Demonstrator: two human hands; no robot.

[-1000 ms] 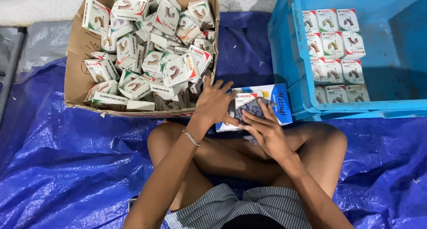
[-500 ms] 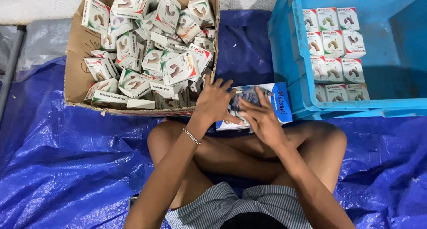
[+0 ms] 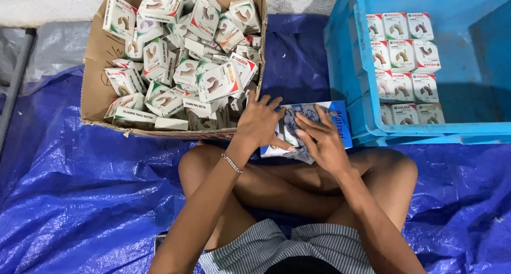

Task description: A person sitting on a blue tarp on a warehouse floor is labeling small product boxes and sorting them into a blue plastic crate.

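Even, fairly bright light falls from above. The blue tarp [image 3: 80,199] shows soft glare on its creases. A dark shadow fills the right side of the blue crate [image 3: 479,50]. Focus is sharp throughout, with no motion blur.

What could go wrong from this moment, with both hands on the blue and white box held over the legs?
1. The blue and white box seems carried only by the left hand and right hand, above the legs; if the grip slips, it may drop.
2. The small boxes lie loose and heaped in the cardboard carton, whose near wall sags beside the left hand; a push could spill some onto the blue tarp.
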